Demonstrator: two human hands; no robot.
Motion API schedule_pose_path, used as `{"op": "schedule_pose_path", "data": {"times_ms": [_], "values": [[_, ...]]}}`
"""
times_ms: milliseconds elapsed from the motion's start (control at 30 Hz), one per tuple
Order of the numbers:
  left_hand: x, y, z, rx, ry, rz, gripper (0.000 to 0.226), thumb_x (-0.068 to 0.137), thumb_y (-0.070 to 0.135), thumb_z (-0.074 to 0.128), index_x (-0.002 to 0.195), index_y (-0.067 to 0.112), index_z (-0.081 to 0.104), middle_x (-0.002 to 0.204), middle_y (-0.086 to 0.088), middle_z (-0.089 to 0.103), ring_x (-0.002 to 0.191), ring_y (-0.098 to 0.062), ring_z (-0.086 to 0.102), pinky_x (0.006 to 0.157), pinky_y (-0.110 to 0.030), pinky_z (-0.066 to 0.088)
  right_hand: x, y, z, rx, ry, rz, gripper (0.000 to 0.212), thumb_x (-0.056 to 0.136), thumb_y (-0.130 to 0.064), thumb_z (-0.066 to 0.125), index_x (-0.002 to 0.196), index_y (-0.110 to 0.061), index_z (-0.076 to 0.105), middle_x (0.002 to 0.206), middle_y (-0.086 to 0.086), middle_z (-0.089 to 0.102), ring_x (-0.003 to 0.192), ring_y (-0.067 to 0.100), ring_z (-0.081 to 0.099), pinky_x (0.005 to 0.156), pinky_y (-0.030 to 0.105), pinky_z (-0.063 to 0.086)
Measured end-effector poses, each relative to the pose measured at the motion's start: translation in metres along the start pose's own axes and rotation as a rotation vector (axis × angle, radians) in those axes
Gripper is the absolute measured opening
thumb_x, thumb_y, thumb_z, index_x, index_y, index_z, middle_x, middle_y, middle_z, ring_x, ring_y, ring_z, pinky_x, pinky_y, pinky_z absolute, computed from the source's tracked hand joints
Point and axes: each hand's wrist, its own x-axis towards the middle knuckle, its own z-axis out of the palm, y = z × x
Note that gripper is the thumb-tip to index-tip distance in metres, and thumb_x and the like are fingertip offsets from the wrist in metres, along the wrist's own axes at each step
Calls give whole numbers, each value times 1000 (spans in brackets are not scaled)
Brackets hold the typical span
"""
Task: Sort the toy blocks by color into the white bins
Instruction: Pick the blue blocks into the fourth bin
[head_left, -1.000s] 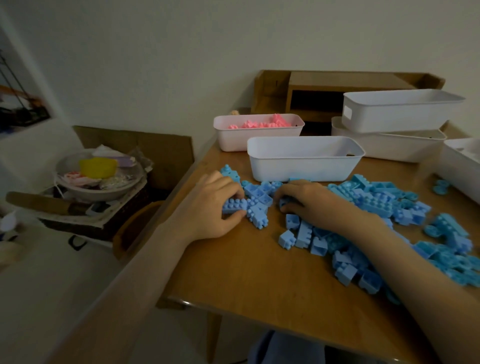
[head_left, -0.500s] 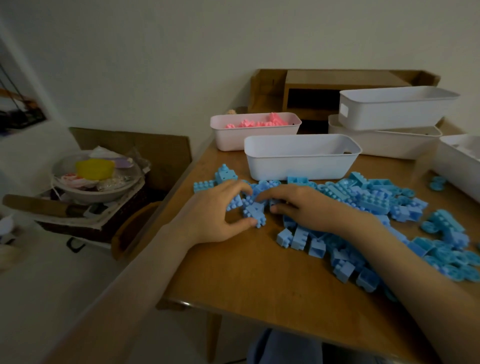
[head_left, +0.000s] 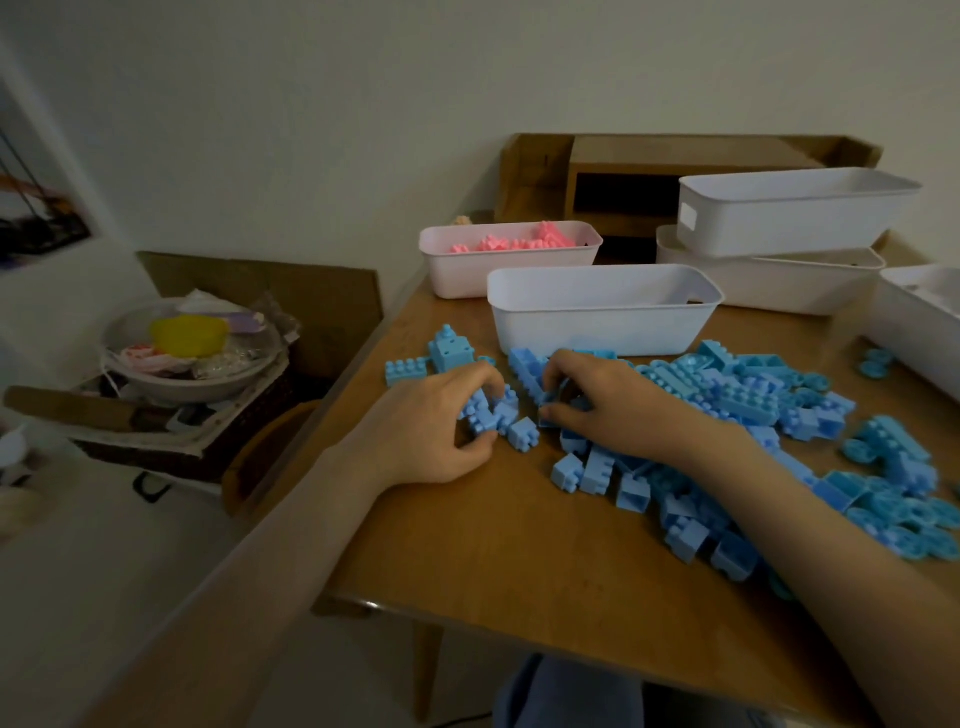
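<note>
**Both hands down among the blue blocks**

The left hand (head_left: 431, 431) rests on the brown wooden table (head_left: 493, 545), with fingers and thumb curled round a small clump of light-blue plastic studded blocks (head_left: 485, 410). Just off its fingertips, in the gap between the two hands, a single small blue cube block (head_left: 522, 431) sits loose on the wood.

The right hand (head_left: 618, 410) is knuckles-up with its fingers bent over. Thumb and forefinger pinch a blue block piece (head_left: 553, 401) at the edge of the big heap of blue blocks (head_left: 737, 395), which spreads away to that hand's right and runs under its forearm.

Beyond the left hand's knuckles lie a flat blue studded brick (head_left: 405, 371) and a chunkier blue cube (head_left: 451, 351). Straight ahead of both hands stands a long white plastic bin (head_left: 602, 312). Just behind it is a pink-tinted bin (head_left: 509, 270) holding pink blocks (head_left: 524, 241). Farther off, past the right hand, two more white bins are stacked (head_left: 795, 213).
</note>
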Motion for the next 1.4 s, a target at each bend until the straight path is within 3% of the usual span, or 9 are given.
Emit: {"op": "schedule_pose_path", "data": {"times_ms": [267, 500, 767, 867, 1000, 1100, 1200, 1300, 1400], "values": [[0, -4, 2, -33, 50, 47, 23, 81, 42, 46, 94, 27, 58, 94, 18, 56, 85, -2, 55, 71, -29, 51, -1, -1, -2, 63, 75, -3, 13, 88, -22, 62, 89, -18, 49, 85, -8, 55, 82, 15, 58, 63, 15, 43], [0, -4, 2, -17, -4, 74, 39, 85, 42, 44, 123, 37, 56, 104, 11, 59, 85, -7, 58, 66, -31, 53, -3, -1, -5, 84, 66, 9, 10, 89, -21, 61, 89, -17, 51, 82, -11, 53, 80, 13, 56, 64, 15, 43], [0, 0, 2, -8, 34, 40, 35, 84, 49, 50, 111, 28, 58, 109, 10, 63, 94, -8, 61, 74, -32, 54, -3, 2, -5, 130, 68, 5, 7, 88, -17, 62, 90, -14, 56, 88, -2, 61, 84, 13, 58, 70, 17, 45], [1, -1, 2, -28, 66, -13, 27, 86, 37, 61, 111, 26, 57, 112, 12, 62, 99, -6, 59, 78, -20, 46, -3, 3, -7, 221, 116, 52, 5, 89, -17, 61, 88, -15, 56, 85, -4, 61, 82, 12, 57, 67, 10, 44], [1, 0, 1, -30, 56, -79, 28, 88, 34, 61, 115, 27, 56, 117, 12, 60, 103, -4, 55, 80, -18, 41, -2, 4, -11, 456, 164, 171, 5, 90, -17, 59, 86, -16, 58, 83, 3, 63, 77, 14, 61, 70, 23, 51], [1, 1, 0, -26, 80, -120, 23, 89, 37, 59, 110, 28, 56, 107, 13, 62, 93, -5, 58, 73, -20, 46, -3, 3, -12, 621, 176, 218, 6, 92, -13, 57, 85, -12, 57, 72, -2, 57, 57, -4, 54, 53, 11, 44], [2, -1, -1, -16, 102, -161, 18, 89, 38, 58, 104, 29, 56, 96, 17, 59, 84, -2, 56, 64, -10, 39, -2, 4, -13, 754, 171, 260, 6, 91, -12, 57, 86, -12, 56, 70, -2, 55, 63, 8, 54, 58, 17, 45], [3, -2, -1, -6, 60, -162, 22, 89, 39, 58, 110, 32, 56, 108, 21, 57, 97, 1, 54, 69, -6, 35, -2, 4, -14, 838, 155, 280, 7, 91, -12, 57, 84, -13, 57, 68, -1, 55, 68, 17, 51, 63, 26, 44], [3, -2, 1, 32, 31, -144, 32, 88, 39, 59, 119, 33, 53, 122, 18, 56, 106, -2, 54, 77, -12, 35, -4, 0, -17, 927, 100, 275, 7, 91, -9, 56, 85, -10, 55, 74, 2, 56, 68, 12, 57, 62, 17, 51]]}}
